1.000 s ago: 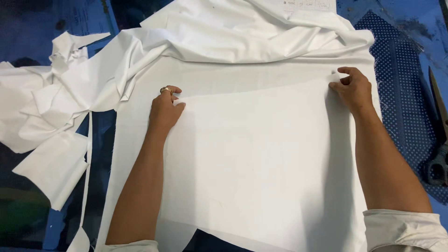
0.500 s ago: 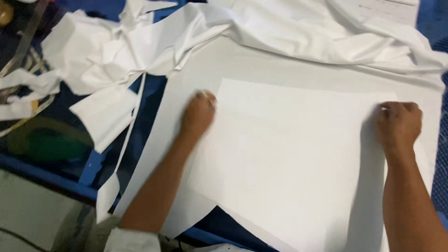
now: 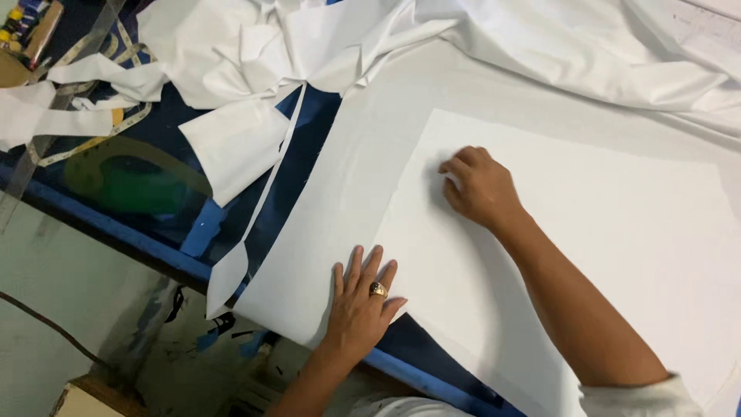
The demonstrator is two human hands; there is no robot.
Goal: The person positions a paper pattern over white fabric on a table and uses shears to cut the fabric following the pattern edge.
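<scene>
Far left, a measuring tape (image 3: 116, 123) lay looped among white fabric scraps (image 3: 231, 139) on the dark blue table (image 3: 154, 201); next, a long white strip (image 3: 262, 208) trailed down toward the table edge; my left hand (image 3: 359, 301) rested flat with fingers spread, gripping nothing, on the lower corner of the white fabric sheet (image 3: 347, 177); my right hand (image 3: 478, 189), fingers curled, pressed the white pattern piece (image 3: 617, 232) lying upon that sheet; bunched white cloth (image 3: 556, 54) lay behind.

Flat white sheet (image 3: 587, 232) open rightward; bunched fabric (image 3: 540, 54) blocks far edge, scraps (image 3: 231, 139) left.
</scene>
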